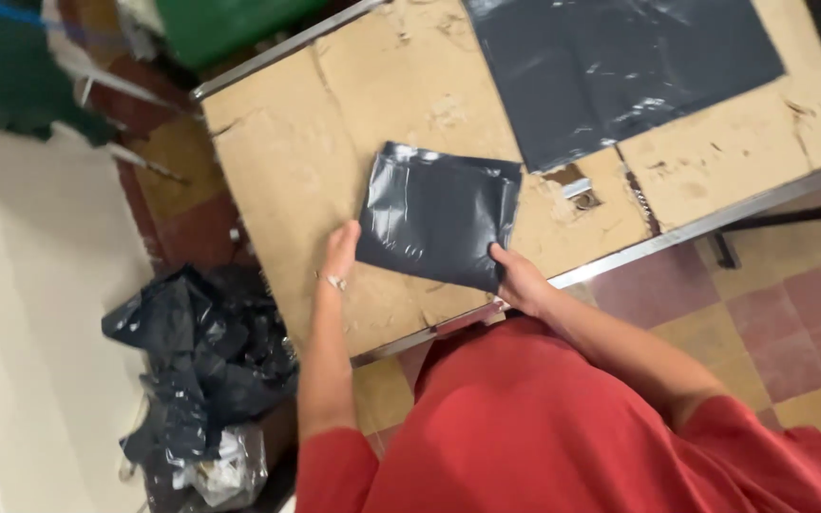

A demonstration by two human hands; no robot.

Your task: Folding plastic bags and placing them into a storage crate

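Worn tan worktable (296, 161) with a metal edge is lying under both hands, its surface chipped and peeling. Checkered red-and-yellow tile floor (791, 323) is showing right of the hands. Pale wall (21, 332) is running left of them; light is falling evenly.

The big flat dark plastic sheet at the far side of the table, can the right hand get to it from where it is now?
Probably yes. The right hand rests on the near corner of the folded dark bag, and the flat dark sheet lies just beyond on the worn table, with only bare tabletop between them.
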